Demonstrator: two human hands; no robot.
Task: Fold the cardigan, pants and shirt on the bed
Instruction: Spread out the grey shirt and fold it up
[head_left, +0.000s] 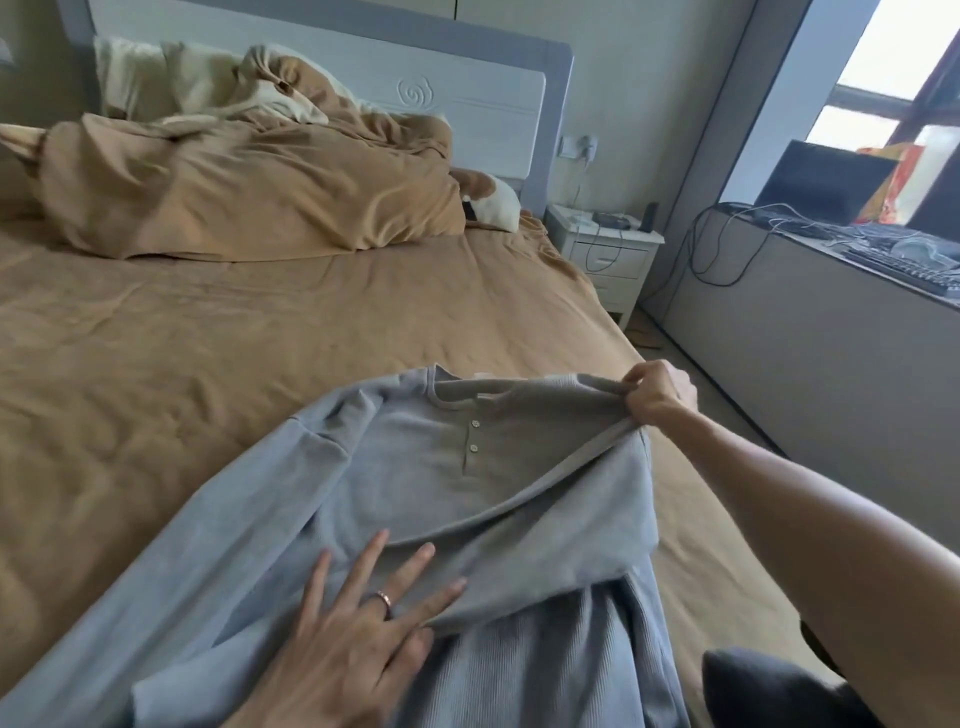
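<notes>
A grey-blue ribbed shirt (415, 467) with a two-button placket lies front-up on the tan bed (208, 338), its collar pointing toward the headboard. My right hand (657, 392) pinches the shirt's right shoulder and has pulled that side over the chest, with the sleeve hanging down across the body. My left hand (358, 623), wearing a ring, rests flat with fingers spread on the lower middle of the shirt. The left sleeve (218, 530) stretches toward the lower left. Cardigan and pants are not visible.
A rumpled tan duvet (234, 192) and pillows (171, 83) pile up at the head of the bed. A white nightstand (608, 254) stands right of it. A long ledge (831, 322) with cables, a keyboard and a laptop runs along the window. Something dark (769, 686) sits at the lower right.
</notes>
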